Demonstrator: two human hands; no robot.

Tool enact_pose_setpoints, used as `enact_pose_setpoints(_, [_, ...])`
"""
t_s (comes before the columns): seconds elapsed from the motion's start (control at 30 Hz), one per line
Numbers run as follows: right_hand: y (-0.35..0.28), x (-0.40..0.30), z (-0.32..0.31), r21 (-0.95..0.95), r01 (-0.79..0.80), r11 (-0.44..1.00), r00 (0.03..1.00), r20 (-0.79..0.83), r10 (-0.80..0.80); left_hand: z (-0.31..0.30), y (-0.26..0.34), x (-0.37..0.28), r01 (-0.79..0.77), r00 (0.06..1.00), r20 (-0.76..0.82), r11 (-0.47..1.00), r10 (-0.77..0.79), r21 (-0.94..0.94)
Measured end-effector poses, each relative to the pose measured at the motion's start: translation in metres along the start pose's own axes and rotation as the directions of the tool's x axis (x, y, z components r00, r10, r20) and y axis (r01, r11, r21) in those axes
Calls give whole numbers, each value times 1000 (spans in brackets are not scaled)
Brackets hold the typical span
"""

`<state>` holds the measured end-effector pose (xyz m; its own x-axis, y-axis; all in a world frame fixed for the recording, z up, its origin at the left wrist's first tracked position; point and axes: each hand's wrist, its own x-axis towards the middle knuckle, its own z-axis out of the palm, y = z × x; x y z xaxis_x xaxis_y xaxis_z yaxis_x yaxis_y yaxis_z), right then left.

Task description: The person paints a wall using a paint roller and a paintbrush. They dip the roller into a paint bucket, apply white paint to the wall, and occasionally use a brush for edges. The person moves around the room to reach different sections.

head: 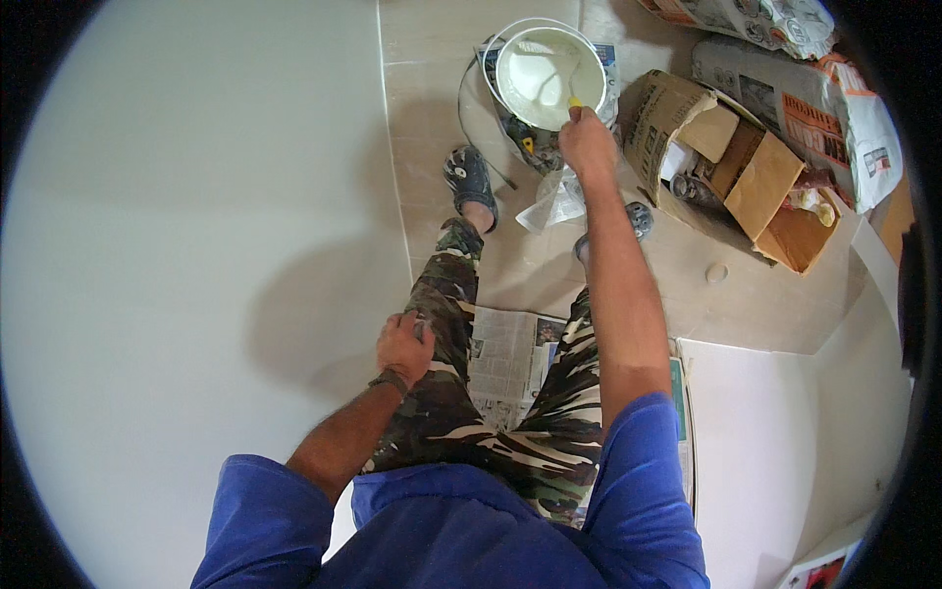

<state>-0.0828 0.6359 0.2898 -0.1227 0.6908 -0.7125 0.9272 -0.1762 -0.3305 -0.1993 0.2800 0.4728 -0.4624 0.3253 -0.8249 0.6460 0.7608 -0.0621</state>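
Note:
My right hand [589, 145] grips the yellow handle [575, 102] of what looks like a small paint roller, over the near rim of a white plastic bucket [605, 81]. Its thin wire frame reaches into the bucket, and the roller head [536, 48] lies near the far inner wall. White paint [536, 79] covers the bottom. My left hand [405, 346] rests on my left leg, in camouflage trousers [441, 294], fingers curled. A small greyish patch shows by its fingers; whether it is a held thing is unclear.
Newspaper [508, 353] lies on the tiled floor between my legs. A plain pale wall [184, 184] rises at left. To the right are an opened cardboard box [765, 191], printed sacks [795, 110] and a small ring-shaped thing [716, 273]. Clear plastic [556, 202] lies near the bucket.

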Motion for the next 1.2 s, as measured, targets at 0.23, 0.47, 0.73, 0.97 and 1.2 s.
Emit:
enact_pose_setpoints(0.23, [0, -3, 3, -11, 9, 1000, 1000, 2, -9, -11, 8, 0, 5, 1000, 20, 1000, -5, 8])
enact_pose_setpoints(0.47, [6, 0, 7, 23, 7, 1000, 998, -68, -5, -12, 11, 0, 3, 1000, 8, 1000, -3, 7])
enact_pose_setpoints(0.73, [16, -49, 5, 59, 66, 996, 995, -78, -62, -13, 13, -2, 0, 1000, 16, 999, 0, -39])
enact_pose_setpoints(0.97, [7, -1, 7, 7, 17, 1000, 998, -56, -17, -19, 17, 0, 26, 999, 48, 999, -25, -26])
enact_pose_setpoints(1.2, [4, 1, 7, -5, 14, 1000, 1000, -15, -14, -17, 17, -3, 18, 999, 52, 999, -17, -27])
